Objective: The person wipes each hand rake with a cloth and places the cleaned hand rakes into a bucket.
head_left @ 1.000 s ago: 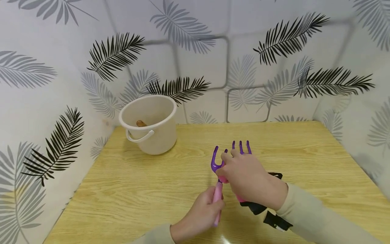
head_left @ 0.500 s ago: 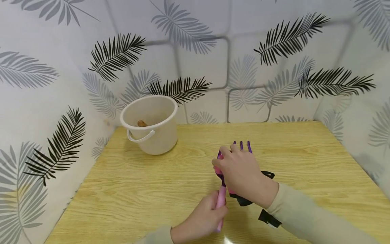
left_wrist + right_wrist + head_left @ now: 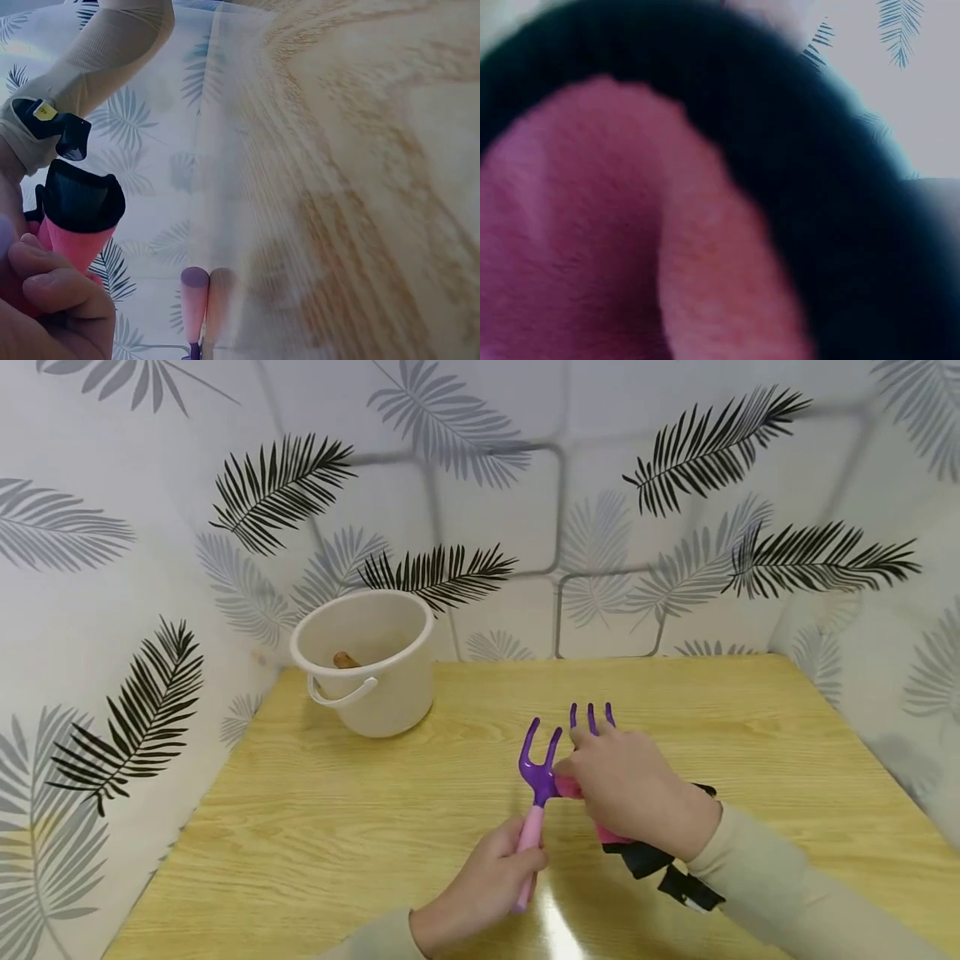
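Observation:
My left hand (image 3: 483, 877) grips the pink handle of a small garden fork (image 3: 538, 779), its purple tines pointing away from me. My right hand (image 3: 633, 785) holds a pink glove (image 3: 568, 788) with a black cuff, bunched beside the fork's head; part of the fork there is covered. Beyond the right hand, the purple tines of a second garden fork (image 3: 592, 717) show; in the left wrist view a pink handle (image 3: 194, 304) lies on the table. The glove's open black cuff (image 3: 82, 196) hangs near the left fingers there. In the right wrist view, the glove's fuzzy pink inside (image 3: 592, 217) fills much of the picture.
A white bucket (image 3: 386, 697) with its handle lowered stands at the back left of the wooden table (image 3: 360, 827). Something brown (image 3: 345, 660) shows inside it. Leaf-patterned walls (image 3: 495, 610) enclose the table's back and sides.
Half a second ago the glove and right hand covered the held fork's head. Now they have shifted right, and two of its tines show. The left hand keeps its grip.

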The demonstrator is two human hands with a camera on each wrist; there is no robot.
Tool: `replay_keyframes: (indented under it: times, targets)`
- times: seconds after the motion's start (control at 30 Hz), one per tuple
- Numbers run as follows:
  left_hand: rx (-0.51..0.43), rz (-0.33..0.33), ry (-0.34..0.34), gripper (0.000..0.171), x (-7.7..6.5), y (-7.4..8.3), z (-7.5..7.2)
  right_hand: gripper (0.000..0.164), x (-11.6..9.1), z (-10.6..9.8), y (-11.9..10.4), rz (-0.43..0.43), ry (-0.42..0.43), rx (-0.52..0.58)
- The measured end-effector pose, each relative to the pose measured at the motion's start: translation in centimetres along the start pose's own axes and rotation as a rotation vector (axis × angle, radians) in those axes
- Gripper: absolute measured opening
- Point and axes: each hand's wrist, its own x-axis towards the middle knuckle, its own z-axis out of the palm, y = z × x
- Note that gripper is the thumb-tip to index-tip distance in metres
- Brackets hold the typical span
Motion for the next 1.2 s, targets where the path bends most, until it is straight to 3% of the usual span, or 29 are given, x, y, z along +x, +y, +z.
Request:
replay_keyframes:
  times: [0.33,0.6,0.83,1.07,1.2]
  targets:
    - [-0.008,-0.013,-0.036,0.016,0.1,0.4,0.4,0.035,0.9,0.1,-1.3,-0.020,0.112,0.012]
    - [-0.021,-0.018,0.011,0.015,0.1,0.6,-0.1,0.030,0.2,0.3,-0.1,0.061,0.030,0.002]
    - [-0.037,-0.026,0.021,0.016,0.1,0.8,-0.1,0.029,0.1,0.3,0.8,0.110,0.028,-0.030]
    - [-0.041,-0.012,0.027,0.015,0.2,0.6,0.1,0.030,-0.3,0.0,-0.5,0.020,0.072,-0.007]
    - [-0.041,-0.005,0.016,0.014,0.2,0.6,0.1,0.027,-0.3,0.0,-0.7,0.016,0.074,0.020]
